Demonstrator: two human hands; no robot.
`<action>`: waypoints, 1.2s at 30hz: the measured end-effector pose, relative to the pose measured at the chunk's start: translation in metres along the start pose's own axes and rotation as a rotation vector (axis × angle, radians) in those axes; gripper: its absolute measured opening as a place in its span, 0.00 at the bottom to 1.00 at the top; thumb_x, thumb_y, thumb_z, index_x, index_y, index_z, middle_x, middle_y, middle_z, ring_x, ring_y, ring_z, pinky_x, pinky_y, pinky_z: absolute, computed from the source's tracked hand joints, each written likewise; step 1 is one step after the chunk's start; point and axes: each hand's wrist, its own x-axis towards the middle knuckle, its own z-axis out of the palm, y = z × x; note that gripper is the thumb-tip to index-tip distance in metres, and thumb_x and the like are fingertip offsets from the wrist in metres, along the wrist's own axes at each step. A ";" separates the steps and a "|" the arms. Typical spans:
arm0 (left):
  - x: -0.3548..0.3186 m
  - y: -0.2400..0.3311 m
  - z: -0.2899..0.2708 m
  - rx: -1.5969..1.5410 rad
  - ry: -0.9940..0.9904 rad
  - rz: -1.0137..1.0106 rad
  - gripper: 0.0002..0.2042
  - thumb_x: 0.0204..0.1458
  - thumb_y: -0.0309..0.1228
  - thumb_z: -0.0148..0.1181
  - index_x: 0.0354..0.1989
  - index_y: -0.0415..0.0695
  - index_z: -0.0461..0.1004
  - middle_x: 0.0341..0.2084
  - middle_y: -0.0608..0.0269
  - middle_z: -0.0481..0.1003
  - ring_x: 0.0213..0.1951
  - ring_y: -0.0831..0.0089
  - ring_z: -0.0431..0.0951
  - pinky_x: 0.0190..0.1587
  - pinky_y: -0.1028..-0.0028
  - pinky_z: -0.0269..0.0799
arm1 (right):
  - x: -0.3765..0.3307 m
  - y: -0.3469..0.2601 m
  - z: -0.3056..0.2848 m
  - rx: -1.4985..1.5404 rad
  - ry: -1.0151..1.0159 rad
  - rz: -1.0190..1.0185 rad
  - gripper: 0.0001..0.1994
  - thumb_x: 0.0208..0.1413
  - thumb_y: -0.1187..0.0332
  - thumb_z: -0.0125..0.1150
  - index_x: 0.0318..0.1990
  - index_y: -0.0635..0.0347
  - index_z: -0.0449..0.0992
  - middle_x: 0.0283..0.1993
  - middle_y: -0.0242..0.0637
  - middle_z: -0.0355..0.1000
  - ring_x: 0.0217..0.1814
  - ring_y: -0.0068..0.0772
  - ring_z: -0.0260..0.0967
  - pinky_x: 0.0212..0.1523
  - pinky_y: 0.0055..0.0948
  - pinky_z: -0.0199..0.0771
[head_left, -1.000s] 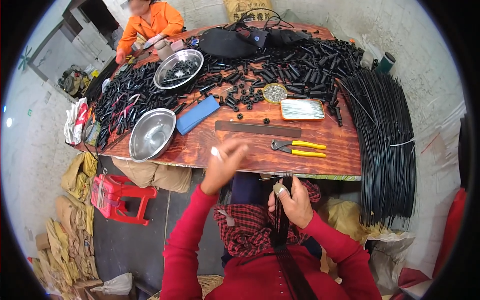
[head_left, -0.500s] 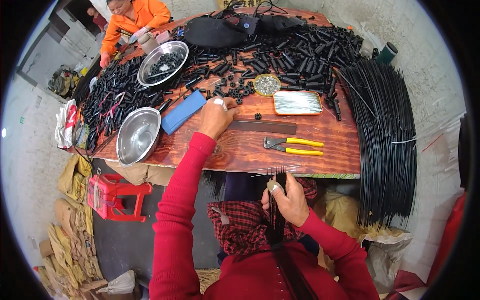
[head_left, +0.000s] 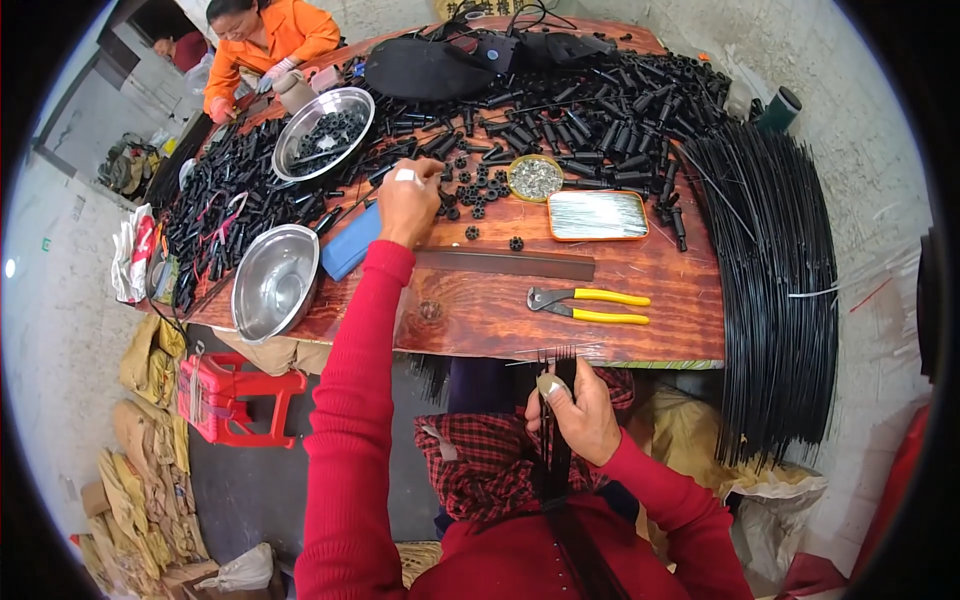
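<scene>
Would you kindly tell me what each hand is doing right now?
Left hand: reaching among small black parts; grip cannot be told.
Right hand: closed on a bundle of black rods.

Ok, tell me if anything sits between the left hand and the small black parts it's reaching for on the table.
Nothing visible does. The left hand is already over the wooden table, its fingers at the near edge of the loose small black parts. The blue block and steel bowl lie to its left, off that line.

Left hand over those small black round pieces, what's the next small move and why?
Probably pinch up one small black piece. The left hand rests among the loose pieces, fingertips down, while the right hand holds a bundle of thin black rods upright below the table edge.
</scene>
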 end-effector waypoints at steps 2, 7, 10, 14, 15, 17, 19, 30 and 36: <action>0.010 0.001 0.002 0.159 -0.118 0.017 0.08 0.48 0.29 0.63 0.37 0.43 0.81 0.32 0.52 0.79 0.34 0.56 0.80 0.38 0.63 0.75 | 0.000 0.004 -0.002 0.001 0.005 -0.019 0.14 0.67 0.68 0.45 0.53 0.69 0.60 0.30 0.42 0.73 0.28 0.28 0.73 0.32 0.28 0.78; 0.020 -0.009 0.015 0.203 -0.209 0.016 0.09 0.47 0.29 0.62 0.36 0.44 0.81 0.33 0.51 0.79 0.35 0.55 0.80 0.39 0.62 0.75 | 0.002 0.005 -0.006 0.018 0.023 -0.002 0.13 0.66 0.69 0.45 0.52 0.69 0.61 0.29 0.42 0.72 0.28 0.29 0.72 0.33 0.28 0.77; 0.025 -0.018 0.020 0.200 -0.157 0.082 0.08 0.46 0.29 0.62 0.35 0.44 0.81 0.32 0.52 0.79 0.36 0.54 0.79 0.40 0.62 0.74 | 0.005 0.004 -0.010 0.030 0.032 0.003 0.13 0.66 0.69 0.46 0.51 0.69 0.61 0.29 0.42 0.72 0.28 0.29 0.72 0.33 0.28 0.77; 0.022 -0.006 0.008 0.225 -0.196 0.083 0.07 0.47 0.29 0.60 0.34 0.46 0.80 0.32 0.54 0.78 0.39 0.54 0.77 0.44 0.61 0.73 | 0.008 0.000 -0.009 0.063 0.036 -0.024 0.11 0.66 0.71 0.45 0.50 0.69 0.61 0.28 0.41 0.72 0.27 0.29 0.72 0.31 0.28 0.76; 0.024 -0.008 0.002 0.270 -0.248 0.104 0.07 0.47 0.29 0.60 0.34 0.47 0.80 0.33 0.55 0.78 0.41 0.55 0.76 0.45 0.61 0.72 | 0.008 -0.002 -0.007 0.058 0.019 -0.046 0.11 0.66 0.71 0.45 0.50 0.69 0.61 0.28 0.41 0.72 0.27 0.29 0.72 0.31 0.28 0.76; 0.018 -0.026 0.006 0.248 -0.242 0.123 0.07 0.48 0.31 0.59 0.34 0.50 0.81 0.36 0.58 0.78 0.43 0.56 0.76 0.46 0.61 0.72 | 0.008 -0.003 -0.002 -0.013 0.055 -0.027 0.10 0.64 0.73 0.44 0.50 0.69 0.61 0.26 0.41 0.71 0.25 0.29 0.71 0.29 0.27 0.75; 0.012 -0.032 0.013 0.266 -0.204 0.065 0.08 0.51 0.35 0.57 0.34 0.55 0.83 0.35 0.56 0.79 0.39 0.57 0.79 0.42 0.59 0.75 | 0.005 -0.001 0.003 0.008 0.068 -0.046 0.10 0.63 0.74 0.43 0.50 0.68 0.61 0.25 0.40 0.70 0.23 0.29 0.71 0.28 0.27 0.75; 0.002 -0.013 0.029 0.264 -0.131 0.039 0.07 0.45 0.31 0.62 0.34 0.51 0.80 0.33 0.56 0.75 0.39 0.55 0.75 0.39 0.58 0.72 | 0.000 -0.002 0.010 0.031 0.015 -0.109 0.16 0.66 0.63 0.48 0.51 0.67 0.60 0.24 0.40 0.69 0.22 0.30 0.69 0.28 0.26 0.73; 0.011 0.010 0.000 0.026 -0.018 -0.001 0.12 0.50 0.31 0.61 0.43 0.44 0.78 0.34 0.55 0.77 0.38 0.57 0.77 0.42 0.60 0.73 | 0.002 0.003 0.006 0.043 0.045 -0.090 0.17 0.66 0.62 0.48 0.53 0.66 0.59 0.24 0.40 0.69 0.22 0.30 0.69 0.28 0.26 0.73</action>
